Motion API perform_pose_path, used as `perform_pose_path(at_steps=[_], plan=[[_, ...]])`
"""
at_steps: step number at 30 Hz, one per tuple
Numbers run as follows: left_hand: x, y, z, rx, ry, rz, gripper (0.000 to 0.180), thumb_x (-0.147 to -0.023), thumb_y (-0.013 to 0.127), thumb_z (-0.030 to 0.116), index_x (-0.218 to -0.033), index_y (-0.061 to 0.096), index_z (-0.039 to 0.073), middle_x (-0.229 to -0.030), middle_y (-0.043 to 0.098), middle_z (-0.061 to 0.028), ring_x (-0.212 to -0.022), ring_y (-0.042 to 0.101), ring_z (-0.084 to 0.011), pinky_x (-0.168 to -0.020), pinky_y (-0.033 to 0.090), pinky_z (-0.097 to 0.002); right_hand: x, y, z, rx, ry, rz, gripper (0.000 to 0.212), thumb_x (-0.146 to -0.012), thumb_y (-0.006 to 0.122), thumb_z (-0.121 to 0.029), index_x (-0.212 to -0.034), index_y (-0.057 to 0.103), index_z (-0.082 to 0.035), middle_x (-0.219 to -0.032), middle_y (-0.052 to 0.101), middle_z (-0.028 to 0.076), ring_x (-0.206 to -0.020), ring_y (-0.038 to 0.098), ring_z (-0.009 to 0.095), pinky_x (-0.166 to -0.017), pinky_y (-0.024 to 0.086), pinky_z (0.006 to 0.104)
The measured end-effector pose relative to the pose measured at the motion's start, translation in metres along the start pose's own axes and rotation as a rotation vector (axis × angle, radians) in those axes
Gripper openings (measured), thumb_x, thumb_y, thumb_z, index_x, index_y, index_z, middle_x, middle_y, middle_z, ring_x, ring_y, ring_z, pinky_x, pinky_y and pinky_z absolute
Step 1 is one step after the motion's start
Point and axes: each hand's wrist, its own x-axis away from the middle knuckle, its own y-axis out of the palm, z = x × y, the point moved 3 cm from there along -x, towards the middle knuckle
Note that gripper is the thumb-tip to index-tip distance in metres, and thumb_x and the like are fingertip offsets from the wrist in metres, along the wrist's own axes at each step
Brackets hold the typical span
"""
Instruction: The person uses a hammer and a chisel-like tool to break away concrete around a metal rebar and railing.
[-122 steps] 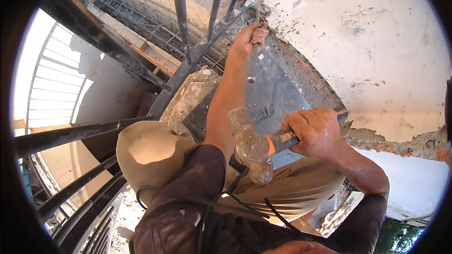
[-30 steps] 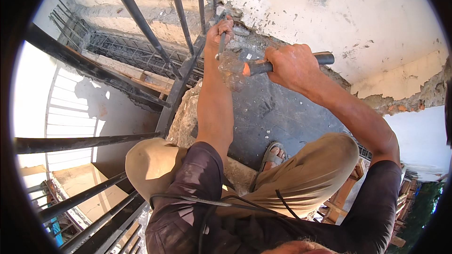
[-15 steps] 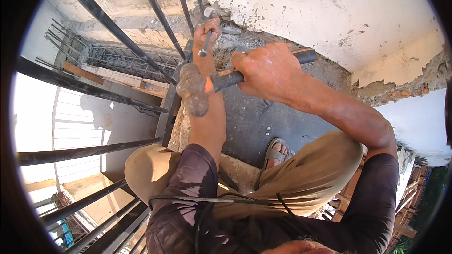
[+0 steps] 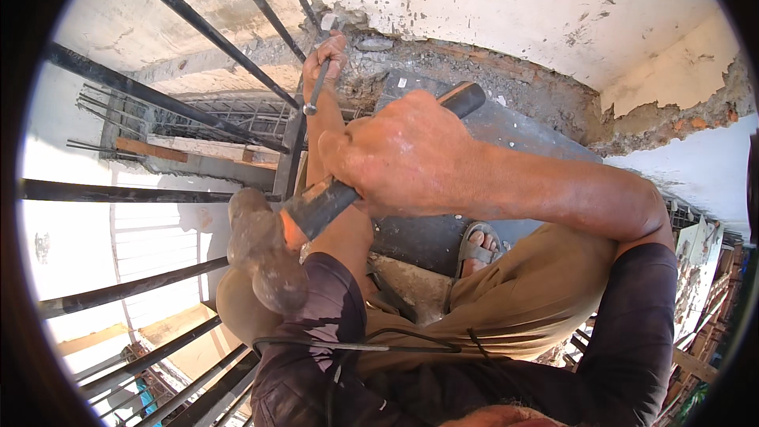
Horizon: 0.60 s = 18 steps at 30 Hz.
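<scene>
My right hand (image 4: 403,154) is closed round the black and orange handle of a sledge hammer (image 4: 267,257). Its heavy, worn metal head hangs over my left upper arm and knee, apart from the chisel. Stretched out at the foot of the wall, my left hand (image 4: 326,57) grips a metal chisel (image 4: 319,85). The chisel's struck end points back toward me, and its far end is near the broken edge of the wall (image 4: 364,28). Exactly where its tip touches I cannot tell.
Black metal bars (image 4: 198,24) run along my left side, close to the hammer head. Beyond them lie exposed rebar (image 4: 237,115) and a wooden plank (image 4: 150,149). A dark board (image 4: 419,233) with bits of rubble lies near my sandalled foot (image 4: 478,247). Broken plaster edges the right wall (image 4: 672,126).
The hammer has swung back toward me and to the left, away from the chisel. My left hand still grips the chisel at the wall; the view has shifted slightly.
</scene>
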Motion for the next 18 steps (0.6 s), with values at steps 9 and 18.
perform_pose_path(at_steps=[9,18], plan=[[0.018,0.053,-0.046,0.933,-0.436,0.024,0.016,-0.103,0.037,0.005,-0.117,0.042,-0.001,-0.067,0.036,0.0006,-0.048,0.03,-0.0083,-0.04,0.03,-0.0242,0.019,0.038,0.077,-0.006,0.353,-0.307,0.016,-0.07,0.07,-0.02,-0.076,0.066,-0.006,-0.061,0.064,0.014,-0.056,0.064,0.033,-0.052,0.05,0.0455],[0.008,0.066,-0.039,0.885,-0.321,0.12,0.028,-0.099,0.035,0.001,-0.127,0.037,-0.001,-0.071,0.039,-0.0017,-0.048,0.033,-0.0127,-0.04,0.034,-0.0257,0.058,0.025,0.063,-0.138,0.39,-0.333,0.016,-0.065,0.07,-0.019,-0.076,0.066,-0.008,-0.059,0.063,0.012,-0.059,0.065,0.033,-0.054,0.049,0.0452]])
